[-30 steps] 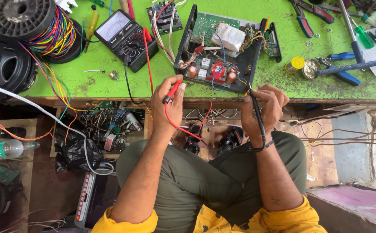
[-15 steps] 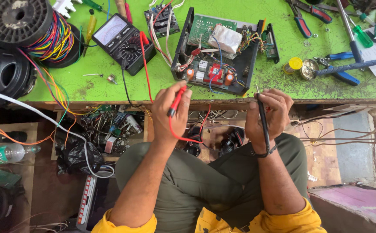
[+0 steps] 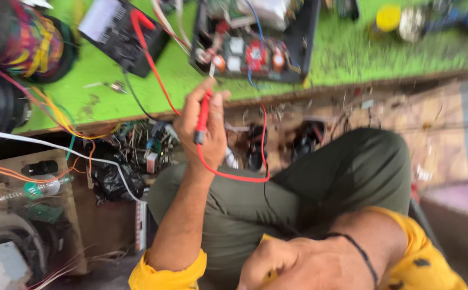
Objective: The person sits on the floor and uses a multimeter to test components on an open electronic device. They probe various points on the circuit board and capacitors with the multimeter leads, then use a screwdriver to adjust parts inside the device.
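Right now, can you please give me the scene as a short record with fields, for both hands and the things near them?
left hand: holds a red probe with a red lead, tip aimed at the open black electronics case
right hand: pulled back near the lap, blurred; grip cannot be told
meter: black multimeter lies on the green bench
other: coloured wire spool at the bench's left end

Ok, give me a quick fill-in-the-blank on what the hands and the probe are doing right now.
1. The left hand holds a ____ test probe.
2. The probe's tip points at the open black electronics box on the ____ bench top.
3. The probe's lead runs back to the black ____.
4. The right hand is held ____ the camera, away from the bench.

Missing: red; green; multimeter; near
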The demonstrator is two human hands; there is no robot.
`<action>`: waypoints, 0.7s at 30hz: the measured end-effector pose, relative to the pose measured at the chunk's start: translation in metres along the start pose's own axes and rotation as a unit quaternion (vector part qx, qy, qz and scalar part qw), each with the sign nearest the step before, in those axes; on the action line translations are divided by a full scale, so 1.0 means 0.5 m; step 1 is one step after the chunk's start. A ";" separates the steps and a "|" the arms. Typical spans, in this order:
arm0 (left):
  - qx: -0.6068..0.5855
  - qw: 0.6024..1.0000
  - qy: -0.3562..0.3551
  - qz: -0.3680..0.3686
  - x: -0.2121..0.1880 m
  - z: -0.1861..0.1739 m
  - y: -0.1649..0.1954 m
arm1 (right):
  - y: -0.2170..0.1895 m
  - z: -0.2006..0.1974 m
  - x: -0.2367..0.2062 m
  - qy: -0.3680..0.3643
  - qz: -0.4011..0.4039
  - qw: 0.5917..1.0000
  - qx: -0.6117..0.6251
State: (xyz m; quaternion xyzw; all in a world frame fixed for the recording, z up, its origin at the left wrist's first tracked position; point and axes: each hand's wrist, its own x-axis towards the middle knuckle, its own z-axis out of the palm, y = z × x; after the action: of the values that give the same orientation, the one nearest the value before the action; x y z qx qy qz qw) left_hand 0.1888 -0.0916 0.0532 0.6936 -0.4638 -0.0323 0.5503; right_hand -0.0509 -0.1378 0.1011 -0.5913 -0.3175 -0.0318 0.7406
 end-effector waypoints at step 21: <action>-0.027 1.000 -0.002 -0.005 -0.002 0.003 -0.028 | 0.006 -0.198 -0.094 0.560 -0.024 0.642 -0.523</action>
State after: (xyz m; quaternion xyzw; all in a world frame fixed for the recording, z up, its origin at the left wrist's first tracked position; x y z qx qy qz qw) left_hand 0.1960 -0.0924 0.0410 0.6810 -0.4605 -0.0491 0.5672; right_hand -0.0440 -0.2408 0.0648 -0.7419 0.2131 -0.5350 0.3433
